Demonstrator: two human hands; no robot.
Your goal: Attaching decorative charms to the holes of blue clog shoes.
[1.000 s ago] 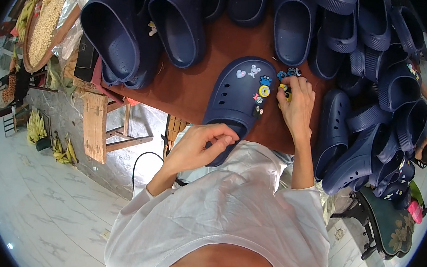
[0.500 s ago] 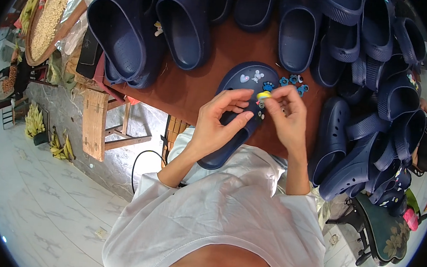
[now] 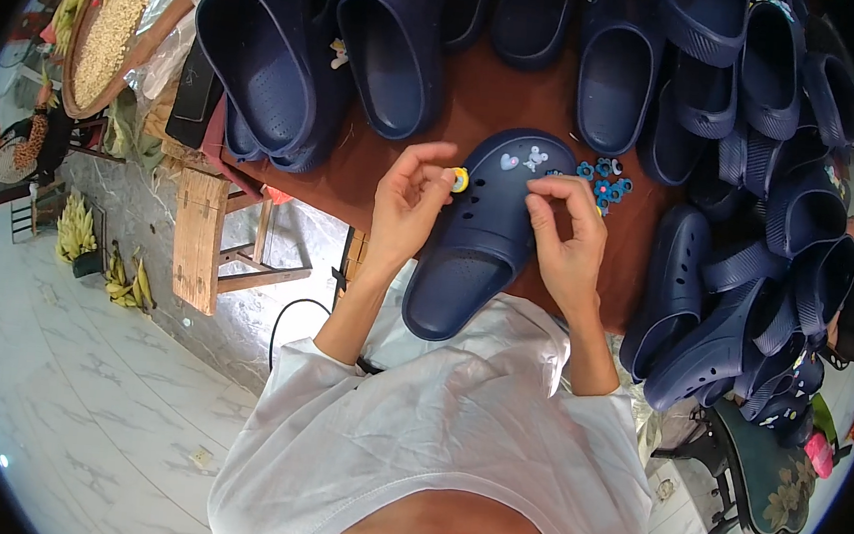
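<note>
A navy blue clog (image 3: 466, 285) lies at the table's near edge, its heel toward me. A pale heart charm (image 3: 509, 161) and a silvery mouse-shaped charm (image 3: 536, 157) sit on its toe. Over the clog's left side, my left hand (image 3: 410, 205) pinches a small round yellow charm (image 3: 461, 180) between thumb and finger. My right hand (image 3: 572, 240) is at the clog's right side, thumb and forefinger drawn close together; whatever is between them, if anything, is hidden. Several loose blue flower-like charms (image 3: 606, 186) rest on the brown cloth just beyond the right hand.
Navy clogs (image 3: 616, 91) line the far side of the brown-covered table (image 3: 491, 91), and more are piled at the right (image 3: 711, 350). A wooden stool (image 3: 198, 239) stands at left below a basket of pale grains (image 3: 115, 27). A dark green chair (image 3: 767, 475) is at lower right.
The yellow charm has passed from my right hand to my left. My hands have moved apart, uncovering the clog's upper. The whole view has shifted slightly.
</note>
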